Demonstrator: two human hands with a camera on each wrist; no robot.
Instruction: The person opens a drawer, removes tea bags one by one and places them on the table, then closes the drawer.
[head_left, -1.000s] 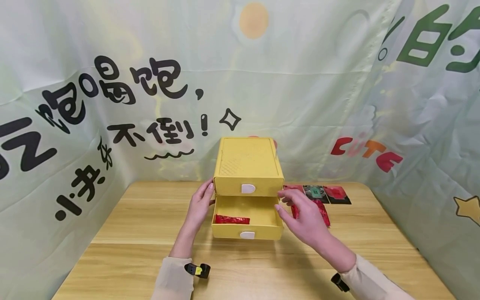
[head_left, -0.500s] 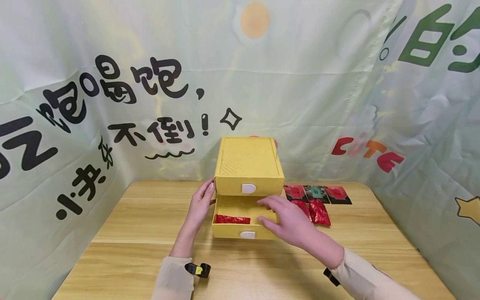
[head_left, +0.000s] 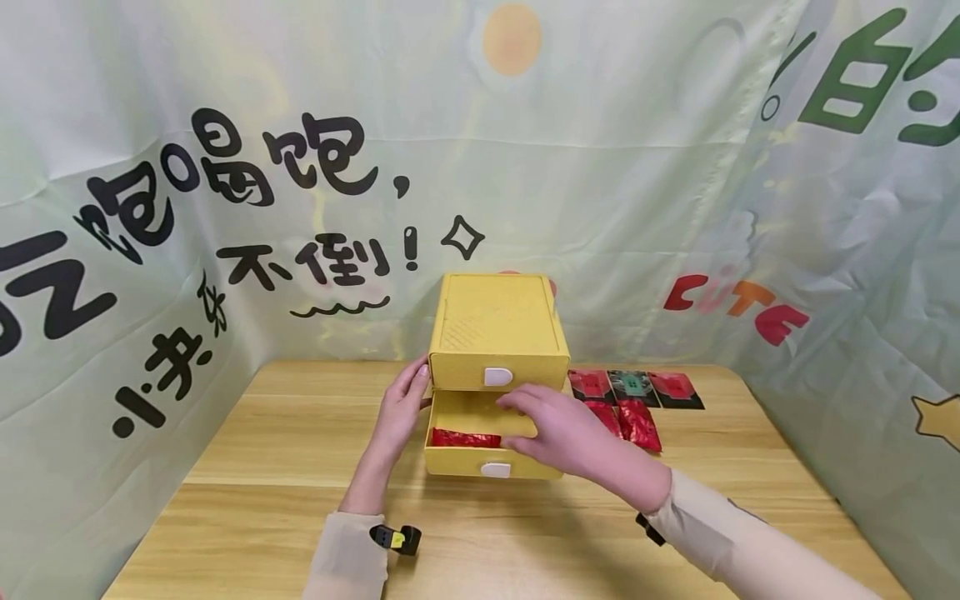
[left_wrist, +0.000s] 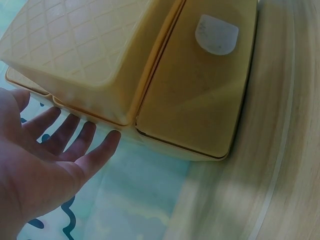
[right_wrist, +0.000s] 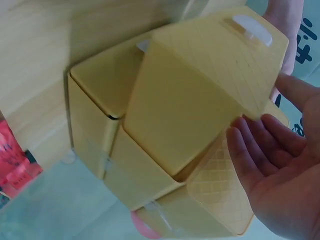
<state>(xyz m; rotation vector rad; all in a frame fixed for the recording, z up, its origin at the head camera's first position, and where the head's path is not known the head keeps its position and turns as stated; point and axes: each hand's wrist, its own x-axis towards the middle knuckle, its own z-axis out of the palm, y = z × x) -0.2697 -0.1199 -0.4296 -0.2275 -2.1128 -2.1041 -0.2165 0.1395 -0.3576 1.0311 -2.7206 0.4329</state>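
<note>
A yellow drawer cabinet [head_left: 498, 312] stands near the back of the table, with one drawer [head_left: 457, 461] pulled out below its top section. A red shiny packet [head_left: 461, 438] lies at the left inside that drawer. My left hand [head_left: 399, 408] touches the cabinet's left side; in the left wrist view its fingers are spread along the yellow wall. My right hand [head_left: 562, 425] is over the right part of the open drawer. Its thumb is at the front edge, close to the packet's right end, and nothing shows in its grasp. In the right wrist view its fingers are beside the drawer's edge.
To the right of the cabinet lie two red packets [head_left: 639, 427] and a row of three cards, among them a green one [head_left: 632, 386] and a red one [head_left: 673, 387]. A printed cloth [head_left: 600, 192] hangs behind the wooden table [head_left: 300, 467].
My right hand has moved left, from the cabinet's right side to over the open drawer, near the red packet. My left hand has stayed at the cabinet's left side.
</note>
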